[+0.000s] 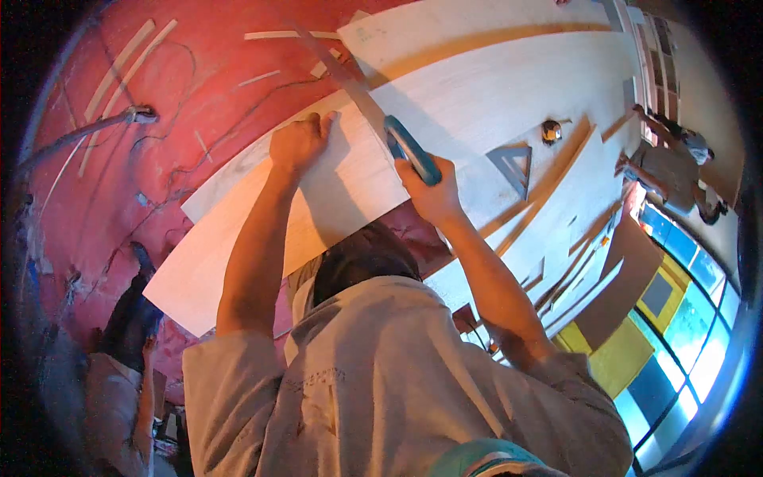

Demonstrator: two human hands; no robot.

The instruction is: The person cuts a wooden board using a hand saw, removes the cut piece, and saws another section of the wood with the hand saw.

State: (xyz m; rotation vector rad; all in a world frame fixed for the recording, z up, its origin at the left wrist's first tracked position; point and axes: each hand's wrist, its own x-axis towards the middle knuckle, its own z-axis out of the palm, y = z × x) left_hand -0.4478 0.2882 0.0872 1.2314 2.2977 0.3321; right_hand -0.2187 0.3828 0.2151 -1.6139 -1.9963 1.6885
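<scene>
My left hand presses flat on a pale plywood board, close to its far edge. My right hand is closed around the blue handle of a handsaw. The saw's long blade runs away from me, up and to the left across the board's far edge. Both arms reach forward over my head and grey shirt, which fill the lower middle of the view. The two hands are about a hand's width apart on the same board.
More pale sheets lie beyond, with a grey triangular square and a small tape measure on them. Thin wood strips lie on the red floor. One person crouches at right, another at lower left.
</scene>
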